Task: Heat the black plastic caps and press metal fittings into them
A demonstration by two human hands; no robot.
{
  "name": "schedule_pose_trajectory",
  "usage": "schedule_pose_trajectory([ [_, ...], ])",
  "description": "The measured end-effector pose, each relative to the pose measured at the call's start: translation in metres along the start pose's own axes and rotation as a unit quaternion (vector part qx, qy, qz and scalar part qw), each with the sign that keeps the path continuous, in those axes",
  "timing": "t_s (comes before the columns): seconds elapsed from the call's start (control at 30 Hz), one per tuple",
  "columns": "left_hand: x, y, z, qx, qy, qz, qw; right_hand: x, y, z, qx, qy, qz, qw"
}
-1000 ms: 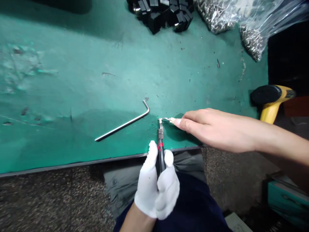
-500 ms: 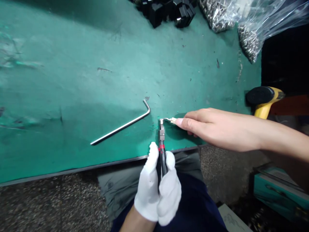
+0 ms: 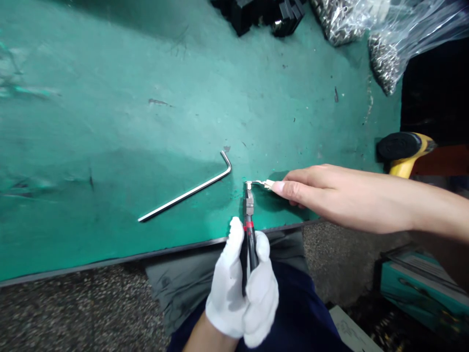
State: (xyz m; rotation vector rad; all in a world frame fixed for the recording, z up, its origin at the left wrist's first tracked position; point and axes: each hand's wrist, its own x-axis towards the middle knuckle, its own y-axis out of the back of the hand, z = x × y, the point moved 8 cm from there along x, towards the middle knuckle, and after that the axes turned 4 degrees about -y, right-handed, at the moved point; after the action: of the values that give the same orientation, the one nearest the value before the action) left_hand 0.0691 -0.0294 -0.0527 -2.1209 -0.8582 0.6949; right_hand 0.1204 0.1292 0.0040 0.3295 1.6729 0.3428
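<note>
A bent silver metal hex key (image 3: pixel 186 194) lies flat on a scuffed green tabletop (image 3: pixel 120 88), its short arm pointing away from the table's near edge. Well beyond the hex key and to its right sits a cluster of black, angular blocks (image 3: pixel 247 14), cut off by the frame. Farther right of the hex key are clear plastic bags (image 3: pixel 386 61) filled with small silvery metal pieces. Far to its right stands a yellow tool with a rounded black end (image 3: pixel 408 149). Lower right of the hex key, below table level, is a teal box-shaped object (image 3: pixel 414 298). Speckled grey-brown flooring (image 3: pixel 54 313) shows to its lower left.
</note>
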Motion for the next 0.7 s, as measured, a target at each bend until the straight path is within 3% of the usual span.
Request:
schedule_pose_trajectory([
  [0.7,0.0002,0.0014,0.0011,0.026,-0.018,0.010,0.999,-0.0008,0.0042,-0.0092,-0.011,-0.020,-0.022,1.000],
])
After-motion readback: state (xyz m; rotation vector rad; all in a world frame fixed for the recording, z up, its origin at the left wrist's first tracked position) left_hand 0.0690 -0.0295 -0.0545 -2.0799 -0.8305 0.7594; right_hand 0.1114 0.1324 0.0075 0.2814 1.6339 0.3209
